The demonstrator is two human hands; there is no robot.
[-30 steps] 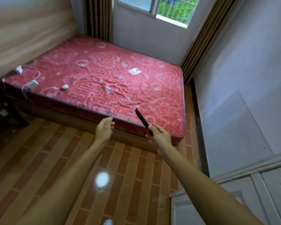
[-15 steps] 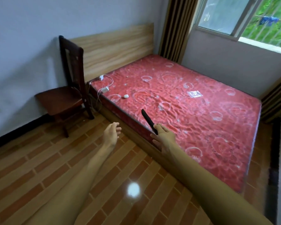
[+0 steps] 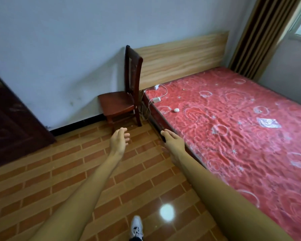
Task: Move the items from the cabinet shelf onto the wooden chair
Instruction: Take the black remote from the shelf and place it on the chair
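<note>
Hovering over the tiled floor, the left hand has its fingers loosely apart and slightly bent, holding nothing. The right hand shows its back at the long edge of the bed; whether its fingers grip anything cannot be told. The dark wooden chair stands upright against the wall, just beside the bed's head corner. Open floor lies between hands and chair.

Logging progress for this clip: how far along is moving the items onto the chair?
Done: nothing shows on the chair seat. In hand: the left hand holds nothing; whether the right hand holds something is unclear. Left: reaching the chair and setting items down; the cabinet is out of view.
</note>
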